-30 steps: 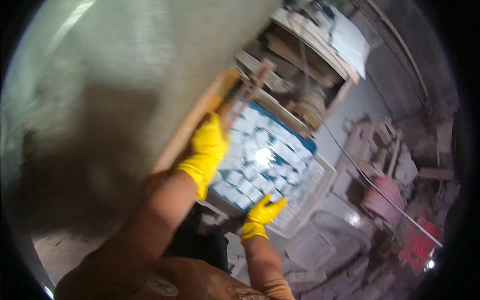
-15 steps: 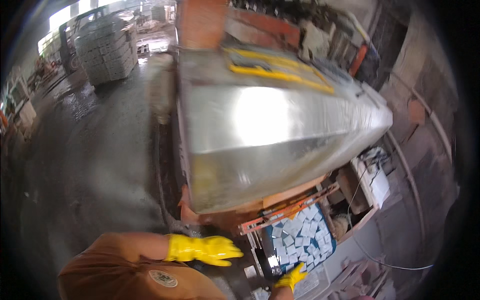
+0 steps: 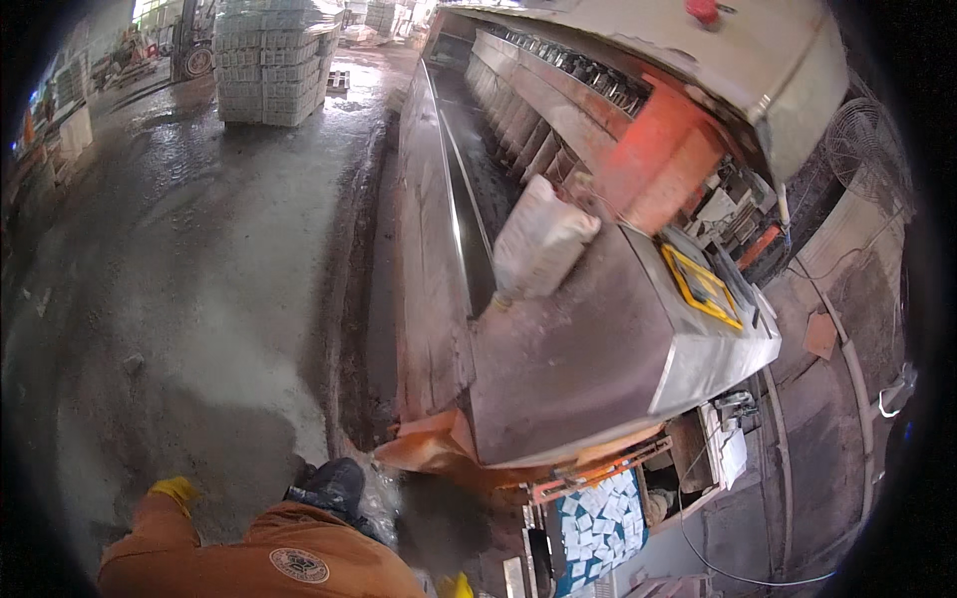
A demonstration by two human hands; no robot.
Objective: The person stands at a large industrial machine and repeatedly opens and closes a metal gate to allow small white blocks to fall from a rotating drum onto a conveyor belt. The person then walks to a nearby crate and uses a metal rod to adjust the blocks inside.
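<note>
Only a tip of the yellow-gloved right hand (image 3: 456,586) clears the bottom edge; the left hand (image 3: 174,490) shows partly behind an orange sleeve (image 3: 150,533), grips unreadable

crate of white tile pieces (image 3: 598,528), beneath machine end

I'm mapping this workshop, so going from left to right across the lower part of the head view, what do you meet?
Left hand in a yellow glove → dark boot → right hand's yellow glove at the bottom edge → tray of small blue and white tiles → loose cable on the floor.
</note>
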